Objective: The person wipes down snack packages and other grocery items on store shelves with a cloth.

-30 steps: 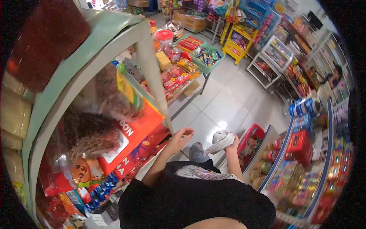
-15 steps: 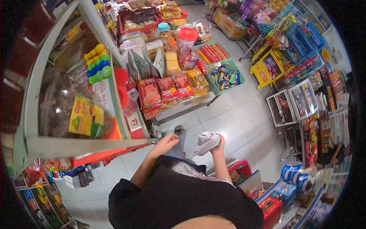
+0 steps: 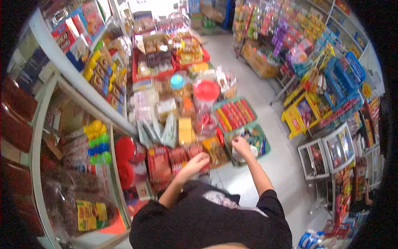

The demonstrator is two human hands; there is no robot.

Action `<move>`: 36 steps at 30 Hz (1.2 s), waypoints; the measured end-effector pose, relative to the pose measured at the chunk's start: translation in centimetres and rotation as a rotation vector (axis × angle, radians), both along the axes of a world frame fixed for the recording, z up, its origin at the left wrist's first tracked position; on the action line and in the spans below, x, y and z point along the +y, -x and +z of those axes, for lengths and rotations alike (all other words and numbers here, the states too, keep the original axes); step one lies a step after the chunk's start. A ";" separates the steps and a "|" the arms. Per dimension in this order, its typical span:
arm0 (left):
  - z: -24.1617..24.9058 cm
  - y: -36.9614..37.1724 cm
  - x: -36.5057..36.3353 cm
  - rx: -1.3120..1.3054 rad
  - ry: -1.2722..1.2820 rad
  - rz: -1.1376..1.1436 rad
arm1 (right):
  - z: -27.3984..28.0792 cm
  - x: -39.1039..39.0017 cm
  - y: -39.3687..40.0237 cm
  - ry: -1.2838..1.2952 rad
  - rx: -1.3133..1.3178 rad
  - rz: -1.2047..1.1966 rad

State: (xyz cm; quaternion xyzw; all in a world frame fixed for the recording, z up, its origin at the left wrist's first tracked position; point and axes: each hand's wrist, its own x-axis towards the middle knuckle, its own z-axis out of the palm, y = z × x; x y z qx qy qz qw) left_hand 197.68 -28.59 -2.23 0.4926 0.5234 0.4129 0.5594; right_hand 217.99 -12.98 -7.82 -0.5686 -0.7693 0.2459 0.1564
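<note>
My right hand [image 3: 241, 146] is closed on a whitish cloth [image 3: 239, 156] that hangs below the fingers. It overlaps the near green basket [image 3: 268, 146], which holds small colourful packets. Low over red snack packs [image 3: 159, 164], my left hand [image 3: 198, 162] has its fingers loosely stretched, with nothing visible in them. A yellow-brown pack [image 3: 214, 152] lies between the two hands. Behind it stands a clear jar with a red lid [image 3: 206, 90].
A second green basket [image 3: 235, 114] holds rows of red and yellow sticks. Left of me stands a glass case [image 3: 78, 166] with a pale frame. Yellow racks [image 3: 304, 112] and white display boxes [image 3: 338, 145] line the right side. The tiled floor [image 3: 282, 166] runs between them.
The view has moved forward and tilted up toward the goods table. My right hand has carried the cloth from above the floor to the near green basket; my left hand is now over the packs.
</note>
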 end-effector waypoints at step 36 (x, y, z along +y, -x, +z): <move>2.1 -3.7 9.0 -1.003 0.277 0.777 | 13.8 -0.6 5.3 -0.091 0.464 0.738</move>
